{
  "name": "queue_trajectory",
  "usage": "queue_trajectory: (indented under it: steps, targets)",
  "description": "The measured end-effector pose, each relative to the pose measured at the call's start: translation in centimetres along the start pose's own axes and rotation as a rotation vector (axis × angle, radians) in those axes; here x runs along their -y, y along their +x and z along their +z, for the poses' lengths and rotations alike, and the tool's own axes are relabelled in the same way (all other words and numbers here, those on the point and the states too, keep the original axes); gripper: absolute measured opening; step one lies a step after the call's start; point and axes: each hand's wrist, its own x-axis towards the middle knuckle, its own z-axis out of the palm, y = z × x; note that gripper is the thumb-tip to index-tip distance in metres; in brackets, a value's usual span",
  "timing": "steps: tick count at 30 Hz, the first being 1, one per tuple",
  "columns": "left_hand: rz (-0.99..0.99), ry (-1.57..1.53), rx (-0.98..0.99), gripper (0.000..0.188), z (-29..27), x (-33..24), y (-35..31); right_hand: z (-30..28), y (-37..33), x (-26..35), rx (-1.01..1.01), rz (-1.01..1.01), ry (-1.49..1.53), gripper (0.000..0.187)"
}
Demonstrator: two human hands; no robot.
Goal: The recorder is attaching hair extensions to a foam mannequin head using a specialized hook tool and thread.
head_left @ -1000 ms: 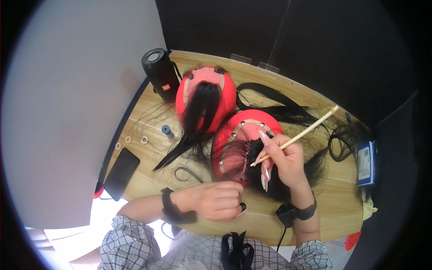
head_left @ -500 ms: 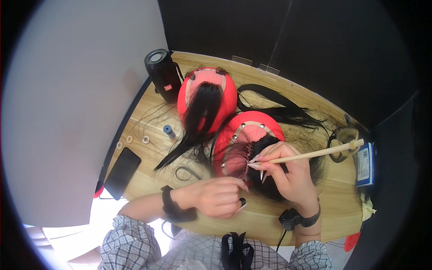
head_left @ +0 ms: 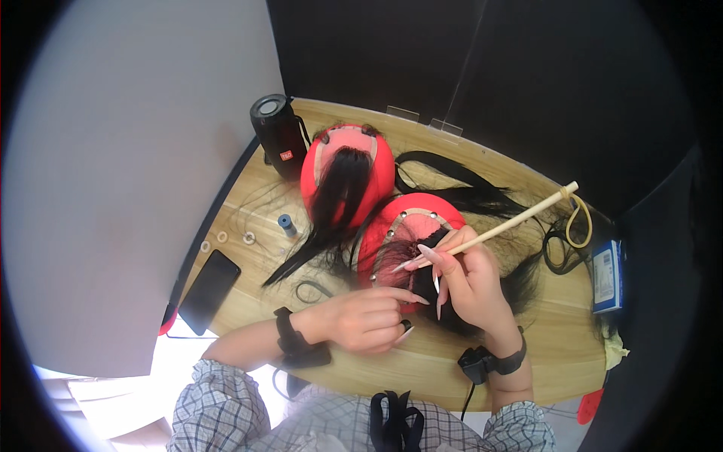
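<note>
A red wig block [head_left: 431, 202] stands before me, with a pink mesh cap pinned to it and black hair [head_left: 461, 320] over its near right side. My right hand [head_left: 474, 282] is above this cap, closed on a ventilating needle [head_left: 520, 219] with a long pale wooden handle; its tip is hidden at the fingers. A loop of tan elastic hangs from the handle's far end. At the block's near edge is my left hand [head_left: 361, 320], index finger reaching toward the hair and the other fingers curled. What those fingers hold, if anything, is hidden.
Behind stands a second red wig block [head_left: 310, 177] with black hair, beside a black speaker [head_left: 275, 135]. A phone [head_left: 211, 290], a small blue cylinder [head_left: 286, 224] and pale rings lie left. Loose hair [head_left: 459, 181] and a blue-white box [head_left: 608, 276] are right. Dark panels [head_left: 550, 90] border the table.
My right hand has tilted and drawn slightly left, swinging the needle handle's far end up. My left index finger has stretched out further right. The view has shifted slightly.
</note>
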Motion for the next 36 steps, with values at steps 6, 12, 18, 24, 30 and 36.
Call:
queue_trajectory:
  steps: [6, 12, 18, 24, 30, 36]
  targets:
    - [-0.026, -0.036, -0.016, 0.019, 0.2, 0.5, 0.4, 0.2, 0.5, 0.3, 0.027, 0.053, 0.246, 0.018]
    - [-0.025, 0.057, 0.033, 0.018, -0.9, -0.2, 1.5, -0.1, 1.0, 0.3, 0.089, 0.064, 0.282, 0.023]
    - [-0.120, 0.279, 0.069, 0.010, -3.2, -1.8, 1.9, -0.1, 2.0, -0.1, 0.130, 0.097, 0.467, 0.029]
    - [-0.406, 0.382, 0.098, 0.009, -6.1, -2.8, -0.1, -0.1, 2.0, 0.3, 0.112, 0.059, 0.430, 0.029]
    - [-1.102, -0.229, -0.617, 0.033, -8.6, -2.4, -4.0, 0.1, 2.1, -0.7, 0.069, 0.003, 0.535, 0.028]
    - [-1.215, 0.075, -0.883, 0.031, -12.7, -0.6, -4.0, -0.4, 2.0, -0.4, 0.012, -0.086, 0.579, 0.026]
